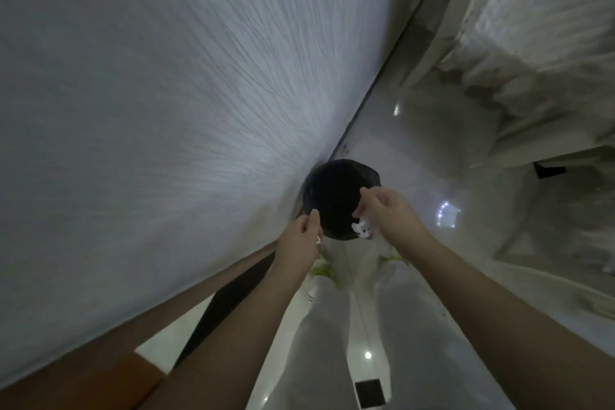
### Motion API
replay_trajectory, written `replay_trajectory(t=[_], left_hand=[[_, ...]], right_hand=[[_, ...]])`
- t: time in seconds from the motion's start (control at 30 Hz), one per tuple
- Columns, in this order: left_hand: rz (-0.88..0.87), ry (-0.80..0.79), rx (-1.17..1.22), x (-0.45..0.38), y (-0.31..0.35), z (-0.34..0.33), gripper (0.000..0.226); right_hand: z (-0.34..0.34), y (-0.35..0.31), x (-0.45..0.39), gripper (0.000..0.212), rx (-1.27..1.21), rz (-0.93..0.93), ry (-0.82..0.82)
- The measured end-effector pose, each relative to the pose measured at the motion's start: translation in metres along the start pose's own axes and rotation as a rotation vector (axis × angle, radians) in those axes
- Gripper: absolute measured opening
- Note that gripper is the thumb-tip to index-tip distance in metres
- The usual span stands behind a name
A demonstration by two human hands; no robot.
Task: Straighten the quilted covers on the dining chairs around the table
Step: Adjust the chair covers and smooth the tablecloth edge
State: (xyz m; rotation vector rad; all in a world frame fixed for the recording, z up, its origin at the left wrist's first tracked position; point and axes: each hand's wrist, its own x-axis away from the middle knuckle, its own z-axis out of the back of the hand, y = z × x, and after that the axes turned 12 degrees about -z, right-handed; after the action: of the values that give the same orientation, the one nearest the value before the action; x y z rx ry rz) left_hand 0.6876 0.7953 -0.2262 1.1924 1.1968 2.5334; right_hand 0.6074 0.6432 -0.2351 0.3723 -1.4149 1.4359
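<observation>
Both forearms reach down from the near edge. Left hand [301, 236] pinches the rim of a black-lined bin [336, 196], fingers curled. Right hand [387, 206] over the bin's right rim, fingers loosely curled; white crumpled scrap [361, 229] just below them, contact unclear. White textured wall [166, 93] fills the left. Glossy floor [416, 150] beneath. Quilted cover [532, 76] on a chair, upper right, well apart from both hands. No legible writing.
</observation>
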Motion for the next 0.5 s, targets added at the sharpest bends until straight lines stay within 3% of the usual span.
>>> replay_trajectory(t=[0.1, 0.17, 0.23, 0.4, 0.5], left_hand=[[0.132, -0.008, 0.078, -0.035, -0.035, -0.005, 0.032], [0.308, -0.008, 0.161, -0.06, -0.05, -0.012, 0.02], [0.399, -0.003, 0.289, -0.086, -0.061, -0.024, 0.038], [0.257, -0.089, 0.386, -0.132, -0.096, -0.066, 0.013], [0.242, -0.085, 0.495, -0.149, -0.12, -0.085, 0.015]], right_hand=[[-0.02, 0.031, -0.035, 0.041, -0.242, -0.126, 0.053], [-0.032, 0.048, -0.06, 0.039, -0.414, -0.229, 0.093], [-0.042, 0.065, -0.085, 0.036, -0.507, -0.325, 0.15], [-0.058, 0.103, -0.143, 0.037, -0.449, -0.406, 0.19], [-0.064, 0.115, -0.169, 0.036, -0.607, -0.465, 0.075]])
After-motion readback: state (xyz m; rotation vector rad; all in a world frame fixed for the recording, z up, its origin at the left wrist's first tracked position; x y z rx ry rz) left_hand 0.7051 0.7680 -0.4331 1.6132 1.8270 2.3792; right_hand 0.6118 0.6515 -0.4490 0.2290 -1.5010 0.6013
